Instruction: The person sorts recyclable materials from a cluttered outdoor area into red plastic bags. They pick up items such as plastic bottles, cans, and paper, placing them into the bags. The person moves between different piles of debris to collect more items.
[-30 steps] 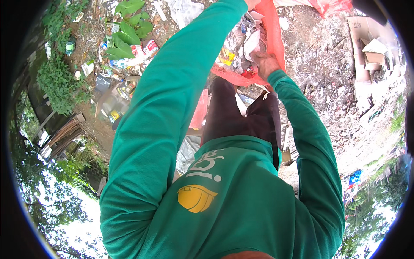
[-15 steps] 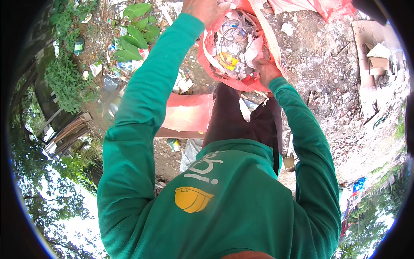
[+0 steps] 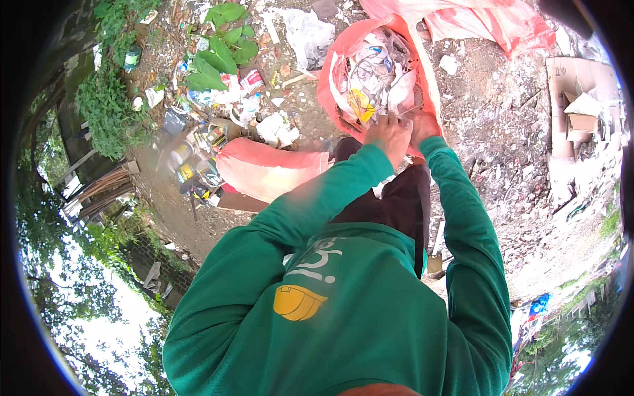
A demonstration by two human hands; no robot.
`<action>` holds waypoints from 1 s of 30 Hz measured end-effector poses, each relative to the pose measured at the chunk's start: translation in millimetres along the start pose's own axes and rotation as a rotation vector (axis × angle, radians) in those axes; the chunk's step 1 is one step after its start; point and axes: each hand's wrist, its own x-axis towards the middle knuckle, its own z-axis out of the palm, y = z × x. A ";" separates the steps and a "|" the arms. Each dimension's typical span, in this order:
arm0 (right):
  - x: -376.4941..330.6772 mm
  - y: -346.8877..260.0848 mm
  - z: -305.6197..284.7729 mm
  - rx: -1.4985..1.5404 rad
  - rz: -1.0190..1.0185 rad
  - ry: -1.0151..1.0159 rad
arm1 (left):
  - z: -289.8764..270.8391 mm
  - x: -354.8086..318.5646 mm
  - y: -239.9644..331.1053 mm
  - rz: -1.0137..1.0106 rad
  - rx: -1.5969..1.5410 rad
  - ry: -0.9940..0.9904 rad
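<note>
In the head view, the person, in a green long-sleeved top [image 3: 370, 323] and dark trousers [image 3: 411, 191], bends over an open pink bag [image 3: 332, 82] standing on littered ground [image 3: 485, 119], just in front of the legs. Inside the bag are a tangle of thin wires [image 3: 378, 66], crumpled whitish plastic [image 3: 401, 92] and a yellow piece [image 3: 361, 105].

Both hands meet at the bag's near side. The left hand [image 3: 389, 138] reaches in with its fingers bent and close together, their tips at the rim; whether they have hold of anything I cannot tell. The right hand [image 3: 424, 127] is just beside it, at the near right edge of the bag, its fingers curled and partly hidden, so their grip cannot be made out either.

To the left of the legs lies a second pink sack [image 3: 271, 169], near a brown board [image 3: 241, 202]. Beyond it are a white plastic bag [image 3: 307, 38] and a leafy plant [image 3: 216, 63]. At the far right, a small carton [image 3: 582, 123] sits by a flattened cardboard sheet [image 3: 561, 86].
</note>
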 end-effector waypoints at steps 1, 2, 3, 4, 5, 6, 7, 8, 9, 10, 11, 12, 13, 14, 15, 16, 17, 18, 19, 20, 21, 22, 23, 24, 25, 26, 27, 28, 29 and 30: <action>-4.0 -4.2 -4.5 -0.044 0.046 -0.020 | -19.7 -16.5 -1.0 0.054 -0.166 0.024; -3.2 -6.6 -10.4 -0.090 0.095 -0.032 | -41.5 -30.9 -7.2 0.115 -0.328 0.052; -1.5 3.1 1.0 -0.107 0.054 0.040 | -56.7 -39.8 -18.0 0.171 -0.494 0.081; -0.3 9.1 7.0 -0.092 0.025 0.082 | -61.4 -44.5 -33.8 0.006 -0.484 0.191; 0.1 13.5 11.1 -0.076 -0.001 0.123 | -59.4 -46.0 -49.2 -0.158 -0.472 0.298; 1.1 14.0 11.6 -0.062 -0.034 0.161 | -45.5 -42.8 -67.3 -0.336 -0.414 0.418; 0.4 9.9 6.9 -0.063 0.006 0.115 | -24.8 -37.7 -85.8 -0.518 -0.355 0.533; 0.5 3.0 -0.7 -0.065 0.042 0.068 | -5.0 -33.4 -97.7 -0.567 -0.308 0.516; 3.4 -3.0 -7.6 -0.072 0.077 0.026 | 14.7 -26.7 -108.7 -0.614 -0.262 0.503; 3.8 -6.0 -10.6 -0.057 0.102 0.012 | 31.7 -23.7 -120.7 -0.618 -0.305 0.452; 2.3 -8.9 -12.5 -0.042 0.125 -0.008 | 48.6 -21.6 -132.8 -0.628 -0.346 0.402; 1.3 -9.2 -15.1 -0.030 0.153 -0.027 | 62.4 -23.9 -150.7 -0.589 -0.475 0.318; -1.3 -5.0 -10.7 -0.027 0.137 0.032 | 71.5 -27.5 -160.0 -0.542 -0.603 0.228; -3.4 -1.4 -1.1 -0.019 0.126 0.094 | 73.0 -30.9 -162.5 -0.511 -0.577 0.281; -5.4 3.4 6.8 -0.012 0.112 0.156 | 74.7 -35.1 -163.9 -0.482 -0.551 0.335; -2.1 -1.9 3.7 0.001 0.180 0.086 | 76.2 -39.0 -169.6 -0.458 -0.517 0.396; -0.6 -14.4 -6.9 0.012 0.243 0.011 | 84.3 -46.2 -175.8 -0.501 -0.598 0.426; 1.5 -27.2 -17.8 0.022 0.306 -0.064 | 92.6 -53.7 -181.2 -0.544 -0.680 0.458; 4.2 -37.2 -29.4 0.010 0.349 -0.124 | 97.7 -57.3 -185.1 -0.581 -0.765 0.489; 6.2 -47.2 -39.7 -0.002 0.394 -0.187 | 95.4 -62.4 -186.6 -0.613 -0.817 0.476; 8.3 -58.1 -49.5 -0.015 0.438 -0.250 | 93.3 -69.2 -188.1 -0.646 -0.870 0.463; 7.9 -74.7 -61.8 0.011 0.393 -0.119 | 89.2 -75.1 -187.2 -0.681 -0.923 0.448; 7.3 -94.2 -73.5 0.036 0.342 0.009 | 86.2 -80.0 -184.4 -0.695 -0.962 0.444; 9.3 -110.6 -80.9 0.062 0.290 0.139 | 83.5 -82.9 -181.1 -0.706 -1.002 0.440; 16.2 -122.9 -85.4 0.073 0.130 0.231 | 82.5 -85.3 -179.5 -0.717 -1.043 0.438; 22.5 -133.3 -85.6 0.086 -0.029 0.318 | 86.1 -86.5 -180.7 -0.634 -0.920 0.492; 33.5 -140.8 -77.7 0.012 -0.064 0.342 | 90.4 -84.5 -184.7 -0.552 -0.796 0.543; 45.7 -146.5 -68.5 -0.062 -0.101 0.369 | 95.8 -82.3 -188.7 -0.467 -0.668 0.591; 55.2 -152.8 -63.8 -0.120 -0.091 0.412 | 98.1 -80.8 -190.8 -0.450 -0.614 0.607; 66.2 -147.7 -59.8 -0.131 -0.037 0.314 | 101.0 -80.6 -190.1 -0.539 -0.762 0.568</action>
